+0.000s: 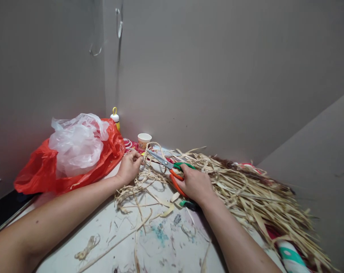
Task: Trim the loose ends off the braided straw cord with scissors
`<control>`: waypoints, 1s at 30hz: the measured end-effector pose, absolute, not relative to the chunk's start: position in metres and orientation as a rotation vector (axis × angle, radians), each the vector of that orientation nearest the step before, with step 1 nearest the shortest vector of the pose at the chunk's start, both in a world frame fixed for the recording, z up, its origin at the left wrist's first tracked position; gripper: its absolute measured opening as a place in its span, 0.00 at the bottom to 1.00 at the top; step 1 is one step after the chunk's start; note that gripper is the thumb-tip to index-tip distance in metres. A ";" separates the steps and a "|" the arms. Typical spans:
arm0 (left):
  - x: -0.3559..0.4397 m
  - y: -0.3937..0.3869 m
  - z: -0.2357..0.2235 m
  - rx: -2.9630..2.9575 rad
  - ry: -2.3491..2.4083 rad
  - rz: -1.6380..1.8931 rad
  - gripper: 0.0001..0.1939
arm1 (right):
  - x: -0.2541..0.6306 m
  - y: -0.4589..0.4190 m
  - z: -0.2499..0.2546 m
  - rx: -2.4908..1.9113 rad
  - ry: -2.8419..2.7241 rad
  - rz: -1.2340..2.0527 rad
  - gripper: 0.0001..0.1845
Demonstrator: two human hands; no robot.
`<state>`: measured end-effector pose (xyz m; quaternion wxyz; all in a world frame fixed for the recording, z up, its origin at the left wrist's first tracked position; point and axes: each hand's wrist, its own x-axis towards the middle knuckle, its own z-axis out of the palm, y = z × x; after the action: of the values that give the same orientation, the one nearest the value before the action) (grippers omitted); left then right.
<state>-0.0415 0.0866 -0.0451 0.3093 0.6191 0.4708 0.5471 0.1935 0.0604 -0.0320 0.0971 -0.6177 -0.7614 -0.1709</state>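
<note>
My right hand (194,184) is closed around the orange and green handles of a pair of scissors (167,166), whose blades point left toward my other hand. My left hand (129,167) pinches a pale dried straw strand (149,149) that loops up near the blade tips. Loose curled strands (137,189) lie under and between both hands on the white, stained table (160,242).
A large heap of dried straw strips (254,197) spreads to the right. A red plastic bag (46,170) with a clear bag (75,144) on it sits at the left. A paper cup (144,141) and a yellow bottle (115,118) stand by the grey corner walls.
</note>
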 end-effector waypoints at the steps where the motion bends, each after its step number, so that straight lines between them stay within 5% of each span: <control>1: -0.042 0.087 -0.046 1.652 1.244 1.443 0.07 | 0.194 0.060 -0.031 -1.838 -2.255 -0.496 0.26; 30: -0.046 0.081 -0.044 2.082 1.300 1.390 0.03 | 0.191 0.058 -0.028 -1.658 -2.233 -0.684 0.23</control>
<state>-0.0460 0.0810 -0.0445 0.1596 0.7287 0.4550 0.4863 0.1907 0.0581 -0.0282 0.1384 -0.5734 -0.7720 -0.2366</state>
